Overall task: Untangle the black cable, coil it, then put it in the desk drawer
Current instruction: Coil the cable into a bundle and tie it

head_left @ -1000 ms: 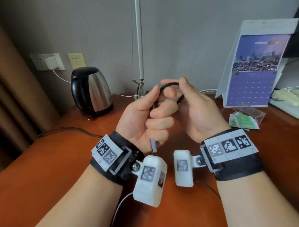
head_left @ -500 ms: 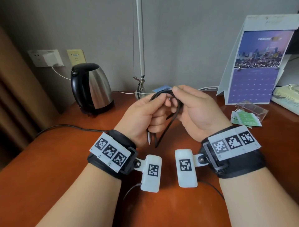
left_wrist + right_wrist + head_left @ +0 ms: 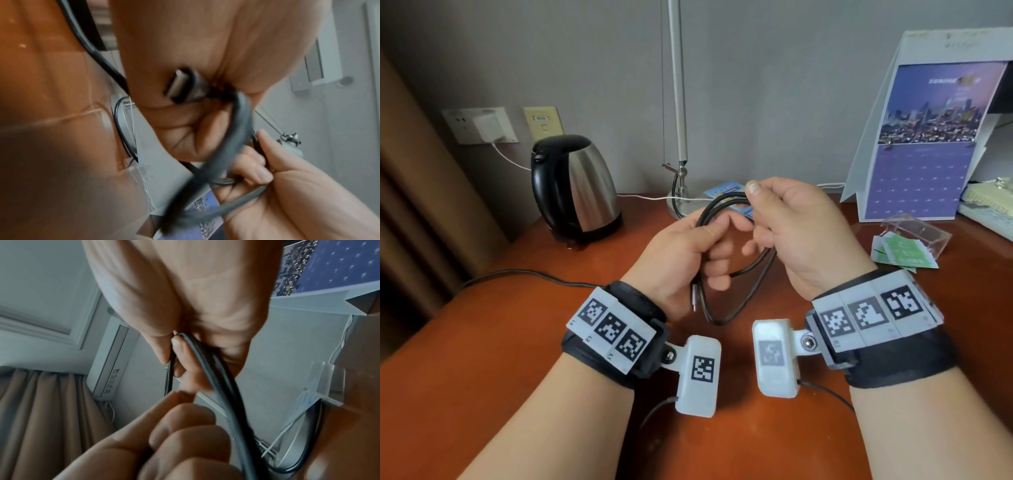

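Note:
The black cable [image 3: 748, 291] hangs in loops between my two hands above the wooden desk [image 3: 482, 359]. My left hand [image 3: 688, 253] curls round one side of the loops, and a metal plug [image 3: 694, 301] sticks out below its fingers. In the left wrist view that plug [image 3: 180, 84] juts from the closed palm. My right hand [image 3: 791, 233] pinches the top of the loop between thumb and fingers. The right wrist view shows the cable [image 3: 218, 382] running from that pinch down to the left fingers. No drawer is in view.
A black and steel kettle [image 3: 575, 188] stands at the back left with its cord [image 3: 524, 274] across the desk. A lamp pole and base [image 3: 681, 192] stand behind my hands. A desk calendar [image 3: 928, 137] and a clear plastic holder [image 3: 914, 236] with green packets are at the right.
My hands have moved apart and the cable loop between them has widened. The lower loop now hangs further down below my hands.

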{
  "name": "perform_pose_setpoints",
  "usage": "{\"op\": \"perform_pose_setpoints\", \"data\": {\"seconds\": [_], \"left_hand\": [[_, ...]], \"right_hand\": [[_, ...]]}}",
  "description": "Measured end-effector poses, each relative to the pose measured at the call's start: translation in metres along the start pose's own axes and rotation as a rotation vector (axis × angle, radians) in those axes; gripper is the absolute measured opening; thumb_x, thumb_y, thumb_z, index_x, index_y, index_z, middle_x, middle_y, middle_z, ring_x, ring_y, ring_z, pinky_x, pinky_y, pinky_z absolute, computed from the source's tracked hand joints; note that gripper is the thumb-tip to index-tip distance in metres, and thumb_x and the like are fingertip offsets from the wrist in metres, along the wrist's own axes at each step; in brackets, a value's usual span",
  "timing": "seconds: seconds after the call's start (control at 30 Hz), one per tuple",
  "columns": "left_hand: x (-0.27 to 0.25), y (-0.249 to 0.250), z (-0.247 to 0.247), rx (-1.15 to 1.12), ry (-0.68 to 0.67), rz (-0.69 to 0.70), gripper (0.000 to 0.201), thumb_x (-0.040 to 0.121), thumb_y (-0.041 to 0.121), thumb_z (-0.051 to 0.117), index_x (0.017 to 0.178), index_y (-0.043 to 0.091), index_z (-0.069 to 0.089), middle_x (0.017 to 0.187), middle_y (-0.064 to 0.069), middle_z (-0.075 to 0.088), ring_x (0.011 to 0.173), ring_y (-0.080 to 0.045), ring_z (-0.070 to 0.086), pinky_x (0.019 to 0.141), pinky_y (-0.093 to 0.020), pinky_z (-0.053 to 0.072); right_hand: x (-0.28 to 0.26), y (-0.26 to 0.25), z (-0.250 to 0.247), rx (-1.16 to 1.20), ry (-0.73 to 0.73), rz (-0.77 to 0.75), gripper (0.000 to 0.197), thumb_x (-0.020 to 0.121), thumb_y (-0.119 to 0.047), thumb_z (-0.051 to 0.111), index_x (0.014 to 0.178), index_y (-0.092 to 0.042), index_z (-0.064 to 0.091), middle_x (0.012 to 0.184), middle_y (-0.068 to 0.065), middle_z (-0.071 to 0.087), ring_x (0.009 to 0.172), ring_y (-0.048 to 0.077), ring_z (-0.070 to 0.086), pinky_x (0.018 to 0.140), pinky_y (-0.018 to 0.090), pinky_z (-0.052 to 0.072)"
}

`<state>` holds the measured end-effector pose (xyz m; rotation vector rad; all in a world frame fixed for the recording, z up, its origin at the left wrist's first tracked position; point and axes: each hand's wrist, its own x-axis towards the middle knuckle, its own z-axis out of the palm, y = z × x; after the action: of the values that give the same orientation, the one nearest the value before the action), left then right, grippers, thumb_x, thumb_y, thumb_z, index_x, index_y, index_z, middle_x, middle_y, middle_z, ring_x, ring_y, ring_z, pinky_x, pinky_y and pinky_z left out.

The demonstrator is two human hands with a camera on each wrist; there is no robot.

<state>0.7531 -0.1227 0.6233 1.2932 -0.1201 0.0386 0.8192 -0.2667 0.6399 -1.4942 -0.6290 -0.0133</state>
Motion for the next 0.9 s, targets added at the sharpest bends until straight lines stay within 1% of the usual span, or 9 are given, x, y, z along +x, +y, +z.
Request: {"op": "perform_pose_setpoints", "data": {"seconds": [0.1, 0.2, 0.27, 0.4, 0.47, 0.5, 0.6, 0.77, 0.9], "left_hand": [[-0.002, 0.004, 0.0, -0.065, 0.028, -0.004, 0.025, 0.11, 0.021, 0.042, 0.095, 0.015, 0.062, 0.062, 0.005, 0.022, 0.052, -0.009, 0.013, 0.041, -0.018, 0.018], [-0.005, 0.007, -0.003, -0.033, 0.017, -0.011, 0.02, 0.11, 0.022, 0.043, 0.107, 0.015, 0.061, 0.064, 0.003, 0.02, 0.053, -0.01, 0.011, 0.04, -0.016, 0.017], [-0.005, 0.007, -0.006, -0.019, -0.006, 0.019, 0.022, 0.109, 0.02, 0.045, 0.116, 0.01, 0.063, 0.067, 0.001, 0.019, 0.056, -0.013, 0.013, 0.044, -0.02, 0.029], [-0.005, 0.004, -0.006, -0.041, -0.002, -0.009, 0.024, 0.103, 0.026, 0.053, 0.112, 0.015, 0.073, 0.065, 0.003, 0.03, 0.058, -0.013, 0.037, 0.07, -0.036, 0.06], [-0.006, 0.006, -0.004, -0.065, 0.001, -0.031, 0.026, 0.107, 0.025, 0.049, 0.103, 0.019, 0.074, 0.065, 0.002, 0.023, 0.052, -0.012, 0.027, 0.052, -0.028, 0.052], [-0.006, 0.007, -0.003, -0.065, 0.004, -0.036, 0.027, 0.108, 0.025, 0.047, 0.1, 0.019, 0.072, 0.066, 0.002, 0.018, 0.051, -0.012, 0.017, 0.043, -0.022, 0.039], [-0.006, 0.008, -0.008, 0.006, 0.026, -0.062, 0.022, 0.107, 0.025, 0.049, 0.098, 0.015, 0.067, 0.065, 0.004, 0.013, 0.052, -0.011, 0.005, 0.041, -0.015, 0.013], [-0.01, 0.01, -0.014, 0.17, -0.028, -0.149, 0.021, 0.098, 0.028, 0.061, 0.107, 0.009, 0.063, 0.065, 0.002, 0.013, 0.049, -0.01, 0.006, 0.039, -0.012, 0.013], [-0.007, 0.003, -0.013, 0.227, -0.071, -0.24, 0.046, 0.092, 0.031, 0.073, 0.122, -0.001, 0.062, 0.064, 0.002, 0.027, 0.048, -0.009, 0.017, 0.037, -0.015, 0.013]], "right_hand": [[-0.003, -0.001, 0.003, -0.047, -0.063, 0.045, 0.03, 0.108, -0.029, 0.049, 0.083, -0.014, 0.058, 0.053, -0.01, 0.037, 0.043, 0.014, 0.034, 0.047, 0.036, 0.044], [-0.004, -0.005, 0.001, 0.002, -0.106, 0.111, 0.033, 0.108, -0.029, 0.048, 0.081, -0.012, 0.052, 0.054, -0.006, 0.03, 0.042, 0.013, 0.025, 0.04, 0.025, 0.025], [-0.004, -0.007, -0.002, -0.034, -0.099, 0.083, 0.033, 0.107, -0.028, 0.05, 0.078, -0.013, 0.053, 0.049, -0.013, 0.038, 0.039, 0.006, 0.027, 0.043, 0.022, 0.022], [-0.001, -0.005, -0.008, -0.299, -0.027, -0.109, 0.033, 0.104, -0.035, 0.055, 0.075, -0.021, 0.058, 0.046, -0.023, 0.052, 0.042, 0.0, 0.049, 0.056, 0.025, 0.03], [0.002, -0.002, -0.009, -0.347, 0.019, -0.153, 0.036, 0.098, -0.049, 0.055, 0.077, -0.02, 0.06, 0.048, -0.015, 0.051, 0.045, 0.005, 0.045, 0.057, 0.031, 0.034], [0.003, -0.001, -0.01, -0.377, 0.035, -0.169, 0.038, 0.095, -0.054, 0.055, 0.08, -0.02, 0.061, 0.05, -0.009, 0.05, 0.046, 0.008, 0.043, 0.056, 0.034, 0.035], [0.002, -0.001, -0.014, -0.526, 0.043, -0.224, 0.038, 0.099, -0.05, 0.057, 0.08, -0.017, 0.061, 0.06, 0.007, 0.057, 0.048, 0.013, 0.045, 0.055, 0.035, 0.04], [-0.002, -0.008, -0.018, -0.643, 0.05, -0.281, 0.035, 0.101, -0.046, 0.057, 0.079, -0.019, 0.062, 0.056, 0.009, 0.057, 0.057, 0.022, 0.058, 0.064, 0.042, 0.049], [-0.002, -0.007, -0.016, -0.62, 0.065, -0.29, 0.034, 0.102, -0.043, 0.057, 0.08, -0.017, 0.061, 0.063, 0.006, 0.059, 0.057, 0.022, 0.057, 0.063, 0.04, 0.049]]}}
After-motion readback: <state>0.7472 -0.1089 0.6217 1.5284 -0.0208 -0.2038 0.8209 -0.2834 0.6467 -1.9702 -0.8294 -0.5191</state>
